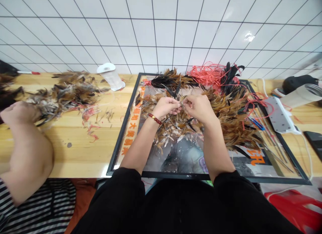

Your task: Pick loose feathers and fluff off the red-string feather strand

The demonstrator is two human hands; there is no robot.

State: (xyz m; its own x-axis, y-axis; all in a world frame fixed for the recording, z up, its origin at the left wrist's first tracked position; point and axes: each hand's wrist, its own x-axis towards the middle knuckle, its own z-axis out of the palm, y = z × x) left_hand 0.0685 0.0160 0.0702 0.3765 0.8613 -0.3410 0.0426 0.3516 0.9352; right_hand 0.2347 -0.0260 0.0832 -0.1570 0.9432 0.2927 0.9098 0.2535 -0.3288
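Note:
My left hand [167, 107], with a red bead bracelet [155, 119] at its wrist, is closed in a pinch. Fingertip to fingertip with it, my right hand [197, 108] pinches too. Something small and pale shows between them, too small to name. Both hands are just above a loose pile of brown and whitish feathers [176, 126] on a black-framed glass panel [161, 163]. More brown feathers [231, 123] spread to the right. Behind my hands lies a bundle of dark feathers [167, 80], bound with pink string at its left end.
Pink string [207, 74] lies tangled at the back. A blue pen [258, 124], a white power strip [281, 114], a clear roll [302, 96] and a phone [314, 141] are at right. At left, a co-worker's hand [18, 113] is beside another feather heap [72, 89] and a white spool [112, 77].

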